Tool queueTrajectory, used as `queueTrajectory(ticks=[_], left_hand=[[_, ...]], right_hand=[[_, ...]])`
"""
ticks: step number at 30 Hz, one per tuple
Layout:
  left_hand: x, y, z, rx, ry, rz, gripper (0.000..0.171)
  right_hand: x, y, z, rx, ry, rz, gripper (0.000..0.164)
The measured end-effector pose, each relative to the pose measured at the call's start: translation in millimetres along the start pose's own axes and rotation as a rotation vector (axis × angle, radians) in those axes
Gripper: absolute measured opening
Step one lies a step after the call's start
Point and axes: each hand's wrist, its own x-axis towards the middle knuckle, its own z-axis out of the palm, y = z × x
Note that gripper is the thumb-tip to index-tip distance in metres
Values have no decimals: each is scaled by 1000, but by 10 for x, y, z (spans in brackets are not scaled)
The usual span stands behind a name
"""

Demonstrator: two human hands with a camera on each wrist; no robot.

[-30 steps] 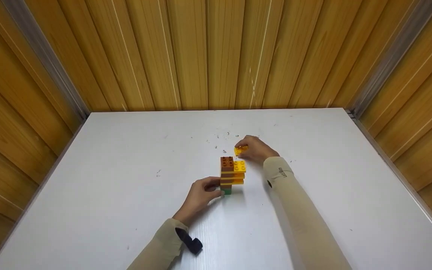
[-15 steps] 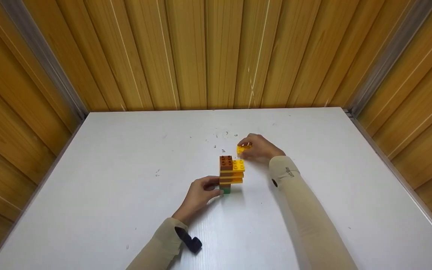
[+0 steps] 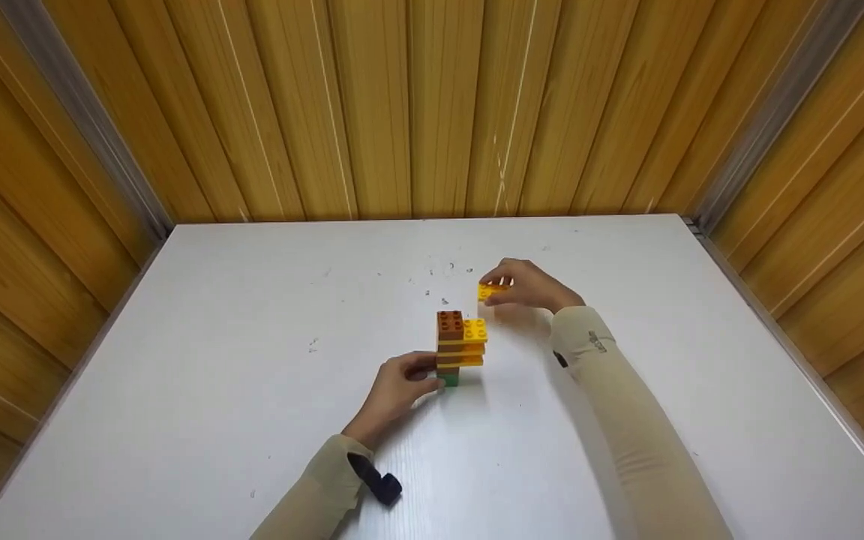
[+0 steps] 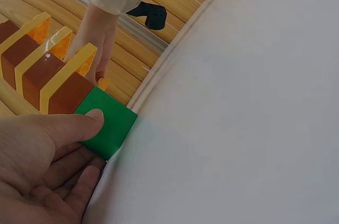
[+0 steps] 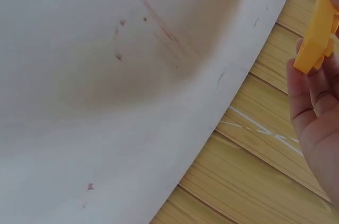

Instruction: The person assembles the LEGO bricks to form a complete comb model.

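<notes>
A tower of toy building blocks stands upright near the middle of the table, with a brown studded block (image 3: pixel 449 322) on top and a green block (image 4: pixel 117 123) at its foot. Between the brown blocks, thin yellow plates (image 4: pixel 71 75) jut out to the right. My left hand (image 3: pixel 394 388) grips the tower low down from the left, its thumb pressed on the green block's face. Behind and right of the tower, raised over the table, my right hand (image 3: pixel 531 286) pinches a loose yellow plate (image 5: pixel 317 33) between thumb and fingers. Part of that plate is hidden by the fingers.
The white table (image 3: pixel 177 337) has small dark marks (image 3: pixel 436 274) beyond the tower. Wood-patterned panels (image 3: pixel 372 112) rise along its back and sides. A black strap end (image 3: pixel 383 487) hangs from my left sleeve.
My right hand has drawn away from the tower, to the right and a little farther back, carrying the yellow plate. My left hand keeps its grip on the tower's base.
</notes>
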Motion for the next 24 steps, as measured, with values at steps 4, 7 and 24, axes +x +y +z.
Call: queueTrajectory(ticks=[4,7,24], left_hand=[[-3,0,2,2,4,-11,40],[-5,-1,1,7,5,-7,40],[3,-14,1,7,6,11,41]], right_hand=[[-36,-45,-54,-14,-7,-17,39],[-60,-81,-87,-20,-12,-22,40],[-270,-349,-214,-70,-11,-148,40]])
